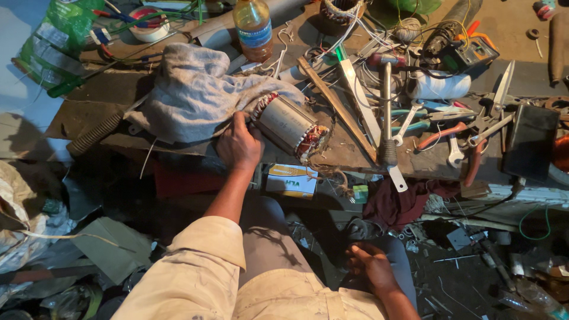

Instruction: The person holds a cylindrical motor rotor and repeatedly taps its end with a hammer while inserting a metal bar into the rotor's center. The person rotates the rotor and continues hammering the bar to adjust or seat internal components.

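A cluttered counter (89, 112) carries a grey cloth (189, 89), a motor stator (290, 127) lying on its side near the front edge, and a hammer (386, 112) among pliers and wrenches. The left hand (239, 145) has its grip closed on the stator's near end, steadying it; copper windings show at both ends, loose leads trailing. The right hand (370, 266) rests empty, fingers loosely apart, on the knee.

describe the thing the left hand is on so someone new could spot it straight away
Start at the cluttered wooden workbench and find the crumpled grey cloth on its left half. At the cloth's right edge lies a motor stator on its side, with the left hand against its near end. It is the only grey metal cylinder there with reddish copper windings bulging from both ends.
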